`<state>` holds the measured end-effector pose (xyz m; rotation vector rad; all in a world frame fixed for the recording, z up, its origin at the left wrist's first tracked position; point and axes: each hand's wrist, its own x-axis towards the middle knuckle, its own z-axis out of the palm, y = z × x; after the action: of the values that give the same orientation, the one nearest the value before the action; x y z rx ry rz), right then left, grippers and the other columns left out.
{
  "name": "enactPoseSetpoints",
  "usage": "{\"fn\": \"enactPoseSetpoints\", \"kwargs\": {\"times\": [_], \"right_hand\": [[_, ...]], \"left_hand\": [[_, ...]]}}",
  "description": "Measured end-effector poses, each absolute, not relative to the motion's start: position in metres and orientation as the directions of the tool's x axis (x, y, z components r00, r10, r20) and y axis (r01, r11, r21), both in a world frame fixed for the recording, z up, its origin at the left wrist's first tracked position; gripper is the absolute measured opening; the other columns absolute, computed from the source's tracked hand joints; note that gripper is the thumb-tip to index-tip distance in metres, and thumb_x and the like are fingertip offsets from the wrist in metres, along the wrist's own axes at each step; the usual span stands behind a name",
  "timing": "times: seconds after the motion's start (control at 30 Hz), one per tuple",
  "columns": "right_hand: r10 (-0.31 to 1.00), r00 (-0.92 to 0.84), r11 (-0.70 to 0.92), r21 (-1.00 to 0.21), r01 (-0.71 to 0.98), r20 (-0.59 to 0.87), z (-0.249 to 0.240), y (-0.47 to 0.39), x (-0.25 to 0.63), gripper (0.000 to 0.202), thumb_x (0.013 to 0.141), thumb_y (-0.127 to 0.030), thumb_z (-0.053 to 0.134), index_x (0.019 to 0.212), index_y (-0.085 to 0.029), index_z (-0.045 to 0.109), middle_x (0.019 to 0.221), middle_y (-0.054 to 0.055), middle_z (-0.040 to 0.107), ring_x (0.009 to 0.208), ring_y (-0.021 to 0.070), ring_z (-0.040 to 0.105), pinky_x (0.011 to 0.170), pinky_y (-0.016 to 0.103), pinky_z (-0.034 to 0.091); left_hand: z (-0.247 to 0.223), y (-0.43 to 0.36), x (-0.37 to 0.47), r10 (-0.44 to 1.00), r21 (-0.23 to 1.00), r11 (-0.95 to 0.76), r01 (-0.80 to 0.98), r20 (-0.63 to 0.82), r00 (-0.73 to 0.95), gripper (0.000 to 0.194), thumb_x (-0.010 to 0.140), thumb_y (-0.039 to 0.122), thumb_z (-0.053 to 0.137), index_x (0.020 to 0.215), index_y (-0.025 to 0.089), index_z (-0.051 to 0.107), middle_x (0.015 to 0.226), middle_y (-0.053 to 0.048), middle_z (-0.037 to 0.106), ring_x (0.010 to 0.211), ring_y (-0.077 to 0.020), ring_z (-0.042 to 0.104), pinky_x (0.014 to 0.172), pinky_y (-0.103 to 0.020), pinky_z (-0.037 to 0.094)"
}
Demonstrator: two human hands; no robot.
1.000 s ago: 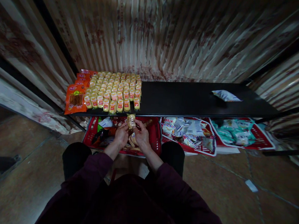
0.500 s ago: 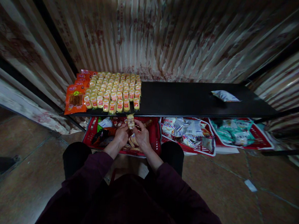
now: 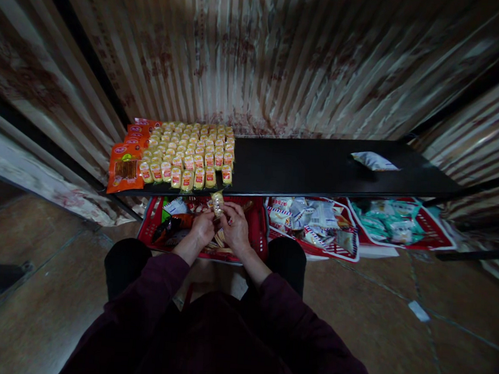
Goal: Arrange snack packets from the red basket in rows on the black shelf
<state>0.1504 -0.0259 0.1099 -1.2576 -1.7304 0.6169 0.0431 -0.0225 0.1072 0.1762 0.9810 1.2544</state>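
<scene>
A small yellow wrapped snack cake (image 3: pixel 217 202) is pinched between my left hand (image 3: pixel 204 227) and my right hand (image 3: pixel 236 227), just in front of the shelf edge. Both hands are closed on it, above a red basket (image 3: pixel 258 231) of mixed packaged snacks. Rows of similar yellow wrapped cakes (image 3: pixel 187 178) stand on the left part of the black shelf (image 3: pixel 289 166). The front row has a gap near its right end. Orange snack bags (image 3: pixel 125 168) line the left end of these rows.
A white packet (image 3: pixel 374 161) lies on the shelf's right part. Below stand a red basket with white snack packets (image 3: pixel 324 214) and one with teal packets (image 3: pixel 401 223). Black metal posts (image 3: pixel 86 44) frame the shelf, with a pleated curtain (image 3: pixel 250 56) behind.
The yellow wrapped cake has turned slightly between my fingers, and my right-hand fingers have shifted over it. The shelf's contents stay as they were.
</scene>
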Motion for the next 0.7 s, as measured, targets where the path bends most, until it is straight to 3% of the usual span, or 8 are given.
{"fn": "enactPoseSetpoints", "kwargs": {"times": [0.23,0.47,0.7], "right_hand": [[0.922,-0.069,0.348,-0.738,0.578,0.381,0.106,-0.024,0.151,0.031,0.083,-0.021,0.046,0.106,-0.019,0.067,0.113,0.011,0.06,0.109,0.0238,0.052,0.099,0.042,0.041],[0.952,-0.115,0.301,-0.8,0.52,0.284,0.098,-0.024,0.15,0.04,0.088,-0.03,0.04,0.121,-0.015,0.057,0.121,0.014,0.06,0.115,0.0254,0.053,0.102,0.045,0.04],[0.984,-0.067,0.176,-0.876,0.448,0.163,0.096,-0.024,0.148,0.044,0.088,-0.04,0.045,0.126,-0.02,0.054,0.122,0.011,0.061,0.11,0.0251,0.058,0.097,0.041,0.044]], "left_hand": [[0.113,-0.025,0.047,0.879,0.705,0.298,-0.643,-0.466,-0.102,0.023,0.066,0.014,0.06,0.088,0.019,0.059,0.081,-0.002,0.067,0.076,-0.0145,0.063,0.076,-0.029,0.047],[0.112,-0.028,0.05,0.866,0.725,0.272,-0.633,-0.471,-0.167,0.033,0.057,0.018,0.067,0.087,0.021,0.054,0.073,0.003,0.063,0.069,-0.0135,0.061,0.07,-0.027,0.045],[0.105,-0.026,0.051,0.885,0.802,0.193,-0.566,-0.391,-0.251,0.025,0.052,0.021,0.068,0.075,0.018,0.057,0.075,0.003,0.06,0.07,-0.0108,0.056,0.071,-0.025,0.043]]}}
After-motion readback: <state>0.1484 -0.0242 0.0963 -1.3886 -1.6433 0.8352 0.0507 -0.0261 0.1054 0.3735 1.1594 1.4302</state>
